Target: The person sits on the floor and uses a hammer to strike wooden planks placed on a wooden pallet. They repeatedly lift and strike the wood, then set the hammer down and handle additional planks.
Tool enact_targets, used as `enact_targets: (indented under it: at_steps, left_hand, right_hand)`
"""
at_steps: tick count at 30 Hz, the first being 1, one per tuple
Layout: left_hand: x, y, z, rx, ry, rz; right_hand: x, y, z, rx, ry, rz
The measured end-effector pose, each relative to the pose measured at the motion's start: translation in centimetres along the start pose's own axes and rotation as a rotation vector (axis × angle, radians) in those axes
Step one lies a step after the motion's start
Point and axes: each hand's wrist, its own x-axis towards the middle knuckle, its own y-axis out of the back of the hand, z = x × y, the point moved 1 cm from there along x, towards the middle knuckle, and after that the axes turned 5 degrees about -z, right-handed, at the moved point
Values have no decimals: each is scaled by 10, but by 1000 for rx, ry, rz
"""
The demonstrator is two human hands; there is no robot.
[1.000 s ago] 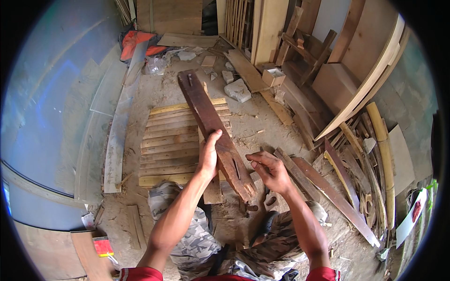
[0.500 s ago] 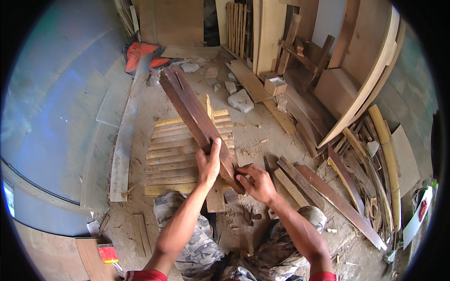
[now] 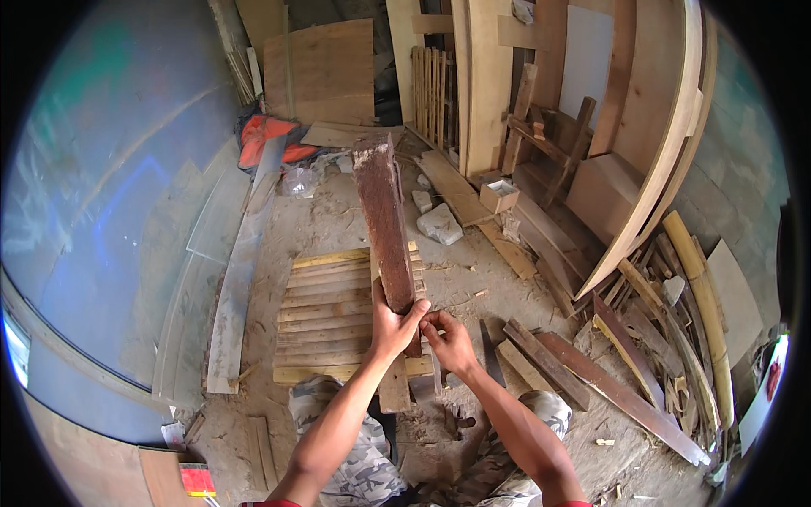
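Observation:
A thick, dark reddish-brown wooden beam [image 3: 385, 228] is raised at a steep slant, its far end pale and rough. My left hand [image 3: 395, 325] is closed around its lower part, with the thumb lying across the near side. Close to the left thumb is my right hand [image 3: 449, 342], its fingers curled together at the beam's lower right edge. Whatever those fingertips pinch, if anything, is hidden. Below the beam lies a low slatted wooden platform [image 3: 325, 317], and a light plank [image 3: 394, 389] sticks out toward my knees.
Planks [image 3: 549, 363] and a heap of scrap wood [image 3: 667, 338] lie to the right. A pale stone block [image 3: 439, 224] and a small open box [image 3: 499, 196] sit farther off. Tall boards lean at the back right; a blue-grey wall [image 3: 110, 203] stands left.
The beam has swung more upright and turned about its length, so the slot in its upper face no longer shows. Both hands moved with it, and the right hand stays by its lower end.

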Motion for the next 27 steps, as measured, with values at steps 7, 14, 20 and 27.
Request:
enact_targets:
  at_steps: [7, 14, 20, 27]
  left_hand:
    - [-7, 4, -9, -250, 48, -50]
    - [-3, 8, -18, -236, 37, -5]
    - [4, 2, -14, -174, 35, 117]
    - [9, 17, -24, -230, 109, 92]
  right_hand:
    - [-3, 1, -10, -169, 87, 10]
    - [3, -3, -10, -211, 171, 6]
    - [11, -10, 0, -226, 206, 59]
    - [22, 2, 9, 135, -18, -110]
